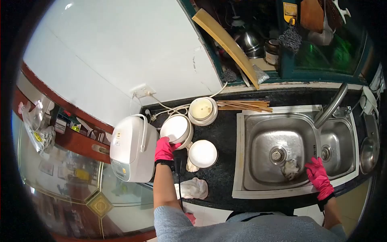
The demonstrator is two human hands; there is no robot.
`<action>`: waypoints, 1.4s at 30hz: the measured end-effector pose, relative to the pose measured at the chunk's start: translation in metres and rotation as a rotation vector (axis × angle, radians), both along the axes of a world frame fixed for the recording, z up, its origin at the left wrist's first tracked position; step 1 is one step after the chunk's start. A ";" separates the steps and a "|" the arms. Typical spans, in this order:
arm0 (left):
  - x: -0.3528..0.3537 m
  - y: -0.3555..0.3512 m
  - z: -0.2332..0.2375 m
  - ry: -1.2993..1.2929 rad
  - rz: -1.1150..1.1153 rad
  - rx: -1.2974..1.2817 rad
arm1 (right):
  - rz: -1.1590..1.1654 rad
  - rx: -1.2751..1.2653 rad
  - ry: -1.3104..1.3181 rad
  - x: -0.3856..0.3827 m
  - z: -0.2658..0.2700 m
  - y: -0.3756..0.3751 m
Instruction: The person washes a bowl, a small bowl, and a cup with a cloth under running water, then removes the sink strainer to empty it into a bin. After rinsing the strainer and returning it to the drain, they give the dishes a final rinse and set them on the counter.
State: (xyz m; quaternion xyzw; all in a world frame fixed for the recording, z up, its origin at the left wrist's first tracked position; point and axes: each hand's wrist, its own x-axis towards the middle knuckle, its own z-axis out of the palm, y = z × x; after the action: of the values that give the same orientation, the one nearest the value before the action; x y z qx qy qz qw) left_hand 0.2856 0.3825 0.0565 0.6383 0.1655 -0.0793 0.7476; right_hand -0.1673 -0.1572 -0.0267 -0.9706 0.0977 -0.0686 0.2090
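Clock reference: head view, 12 at the top.

Left hand in a pink rubber glove (163, 149): touches the near side of a nested stack of round white bowls (174, 128), thumb against the outer wall. Cannot tell if this grip is clamped; the fingers are partly hidden. Right hand in a pink rubber glove (318, 175): fingers apart, nothing seen in the grip; it hovers at or rests on the near end of the sink divider, contact unclear.

Nested stack lies at 1 o'clock from the left hand, on the black speckled stone desk (225, 153). Mouths point up; being round, it has no long axis across the rim. Nesting presumably saves room; the hand's low position probably steadies the wall.

Outward: a single round white bowl (202, 153) at 3 o'clock, mouth up; a second stack of round bowls with a yellowish residue (200, 109) at about 1 to 2 o'clock, likely upright to retain it. Thin brown wooden chopsticks (246, 105) at 2 o'clock, long axis roughly 9-to-3, probably laid flat for stability. White plastic rice cooker (133, 149) at 9 o'clock. Stainless-steel double sink (258, 137) at 3 o'clock; crumpled greyish cloth (290, 169) in its larger basin.
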 end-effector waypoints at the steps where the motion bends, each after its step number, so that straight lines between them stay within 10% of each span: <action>1: 0.005 0.003 -0.003 0.044 -0.022 0.027 | 0.001 0.051 -0.023 -0.003 0.004 0.002; 18: -0.005 -0.028 0.002 -0.010 0.102 0.383 | -0.041 0.053 -0.064 -0.019 0.032 0.036; 22: -0.061 -0.044 0.039 -0.217 -0.017 0.625 | -0.034 0.007 -0.058 -0.021 0.025 0.034; 24: -0.080 -0.044 0.040 0.071 -0.343 0.649 | -0.026 0.018 -0.033 -0.019 0.032 0.036; 42: -0.120 -0.059 0.031 0.285 -0.440 -0.087 | -0.060 0.034 -0.080 -0.019 0.031 0.037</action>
State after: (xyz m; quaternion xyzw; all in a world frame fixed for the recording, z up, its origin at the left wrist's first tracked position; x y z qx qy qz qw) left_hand 0.1661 0.3231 0.0873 0.6087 0.1229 -0.3361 0.7082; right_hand -0.1863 -0.1198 0.0042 -0.9600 0.1195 -0.1120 0.2270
